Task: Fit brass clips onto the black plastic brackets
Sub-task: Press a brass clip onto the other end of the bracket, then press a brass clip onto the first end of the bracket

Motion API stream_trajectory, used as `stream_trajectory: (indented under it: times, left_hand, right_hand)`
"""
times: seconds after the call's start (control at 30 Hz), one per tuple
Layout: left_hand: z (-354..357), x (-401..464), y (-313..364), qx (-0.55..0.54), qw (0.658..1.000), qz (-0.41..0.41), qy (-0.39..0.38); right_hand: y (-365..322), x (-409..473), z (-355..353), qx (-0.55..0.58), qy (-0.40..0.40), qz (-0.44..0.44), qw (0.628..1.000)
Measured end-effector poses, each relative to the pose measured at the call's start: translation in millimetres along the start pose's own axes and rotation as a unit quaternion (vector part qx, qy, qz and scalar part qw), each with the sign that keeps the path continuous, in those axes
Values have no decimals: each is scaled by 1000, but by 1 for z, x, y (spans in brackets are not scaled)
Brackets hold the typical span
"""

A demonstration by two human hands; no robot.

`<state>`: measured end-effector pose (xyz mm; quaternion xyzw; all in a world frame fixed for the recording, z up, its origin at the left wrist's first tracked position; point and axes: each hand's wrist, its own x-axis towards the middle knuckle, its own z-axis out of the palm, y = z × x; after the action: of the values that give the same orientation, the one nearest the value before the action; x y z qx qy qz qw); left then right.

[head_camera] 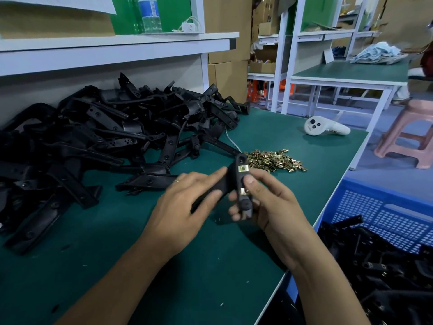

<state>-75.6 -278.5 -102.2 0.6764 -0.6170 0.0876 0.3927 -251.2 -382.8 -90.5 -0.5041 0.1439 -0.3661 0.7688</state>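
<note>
Both hands hold one black plastic bracket [239, 181] above the green table [210, 266]. My left hand [187, 205] wraps the bracket's left arm. My right hand [267, 202] grips the upright strip, thumb pressing beside a brass clip [243, 191] on it. A second brass clip [242, 169] sits higher on the same strip. A loose heap of brass clips [274, 160] lies just behind the hands. A big pile of black brackets [105, 137] covers the table's left and back.
A white hand-held controller [324, 127] lies at the table's far right. A blue crate [384, 221] holding black brackets stands below the table's right edge. A white shelf [112, 48] with a water bottle [150, 14] overhangs the back. A pink stool [412, 134] stands in the aisle.
</note>
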Motion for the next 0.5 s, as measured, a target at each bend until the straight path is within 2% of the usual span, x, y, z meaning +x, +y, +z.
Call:
stream_trajectory:
  times: [0.1, 0.17, 0.2, 0.27, 0.3, 0.33, 0.4, 0.5]
  left_hand:
    - [-11, -2, -3, -16, 987, -61, 148]
    - [-16, -4, -9, -61, 963, -125, 231]
    - [-18, -5, -11, -71, 952, -156, 254]
    - [-18, -2, -12, -70, 937, -204, 276]
    - [-18, 0, -13, -65, 932, -220, 279]
    - [-18, 1, -13, -54, 930, -232, 280]
    - [-17, 2, -15, -25, 930, -248, 270]
    - [-16, 1, -14, -15, 935, -264, 235]
  right_hand:
    - [-3, 6, -2, 111, 102, -63, 987]
    - [-10, 7, -9, 259, 128, -78, 954]
    - [-13, 6, -13, 354, 118, -79, 925]
    - [-18, 3, -20, 526, 81, -84, 842]
    - [-18, 1, -23, 571, 67, -88, 813]
    - [-18, 0, -26, 585, 58, -85, 805]
    - [-17, -1, -30, 549, 54, -59, 832]
    - [-14, 0, -31, 399, 58, 13, 915]
